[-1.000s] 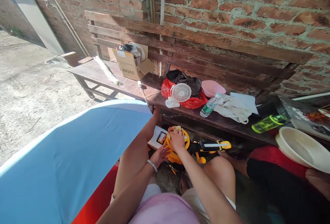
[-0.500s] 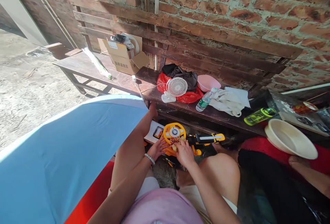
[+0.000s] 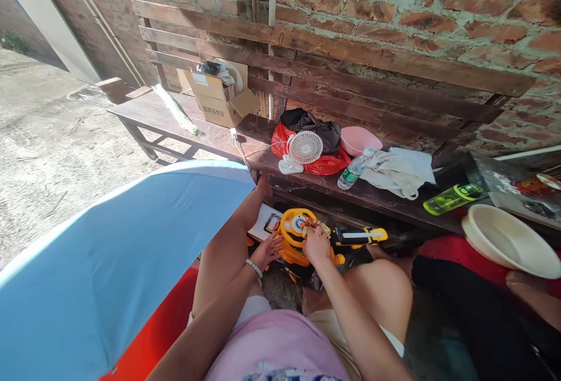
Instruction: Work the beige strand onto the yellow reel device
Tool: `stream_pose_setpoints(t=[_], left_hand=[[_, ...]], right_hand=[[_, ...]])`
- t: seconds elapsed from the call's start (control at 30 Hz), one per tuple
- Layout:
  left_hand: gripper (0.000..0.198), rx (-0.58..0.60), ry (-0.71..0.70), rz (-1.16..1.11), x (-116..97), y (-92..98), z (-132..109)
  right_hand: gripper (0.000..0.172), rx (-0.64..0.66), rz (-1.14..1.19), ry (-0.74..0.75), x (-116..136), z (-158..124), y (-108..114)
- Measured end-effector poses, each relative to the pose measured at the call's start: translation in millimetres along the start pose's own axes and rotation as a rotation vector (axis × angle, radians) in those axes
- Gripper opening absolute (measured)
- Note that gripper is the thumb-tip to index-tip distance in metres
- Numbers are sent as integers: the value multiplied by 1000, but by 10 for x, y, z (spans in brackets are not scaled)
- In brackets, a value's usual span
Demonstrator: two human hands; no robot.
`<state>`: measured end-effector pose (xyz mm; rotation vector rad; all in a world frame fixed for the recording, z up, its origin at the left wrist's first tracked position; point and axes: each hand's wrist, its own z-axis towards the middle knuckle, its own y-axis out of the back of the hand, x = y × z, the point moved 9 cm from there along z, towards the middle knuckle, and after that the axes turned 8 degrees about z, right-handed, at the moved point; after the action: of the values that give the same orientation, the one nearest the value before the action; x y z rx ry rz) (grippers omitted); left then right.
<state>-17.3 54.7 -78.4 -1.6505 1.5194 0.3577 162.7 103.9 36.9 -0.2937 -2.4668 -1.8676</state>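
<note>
Pinching small mottled bundle (image 3: 324,229) in curled fingers of R hand (image 3: 318,245), at R rim of yellow steering wheel (image 3: 300,223), nr front edge of bench (image 3: 258,135). Lying on bench side of R knuckles, w/ no clear long axis; nearer R than L. Spreading fingers of L hand (image 3: 265,252), holding nothing visible, by wheel's L rim; can't tell if touching.

The right hand (image 3: 317,245) holds a crumpled bundle (image 3: 324,229) at a yellow steering wheel (image 3: 287,227); the left hand (image 3: 265,252) spreads beside it. A bottle (image 3: 354,170) stands on the bench (image 3: 259,128).
</note>
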Motion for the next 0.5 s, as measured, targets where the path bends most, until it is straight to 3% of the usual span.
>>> stream_pose_setpoints(t=[0.13,0.27,0.4,0.5], left_hand=[[69,33,3,-46,17,-84,92],[74,46,32,-88,131,-125,131],[69,66,24,-62,187,-122,100],[66,52,24,-40,182,-119,79]], right_hand=[[38,30,2,62,123,-365,-174],[39,76,48,150,288,-502,-208],[37,101,85,174,168,-378,-67],[39,41,110,101,-65,-58,199]])
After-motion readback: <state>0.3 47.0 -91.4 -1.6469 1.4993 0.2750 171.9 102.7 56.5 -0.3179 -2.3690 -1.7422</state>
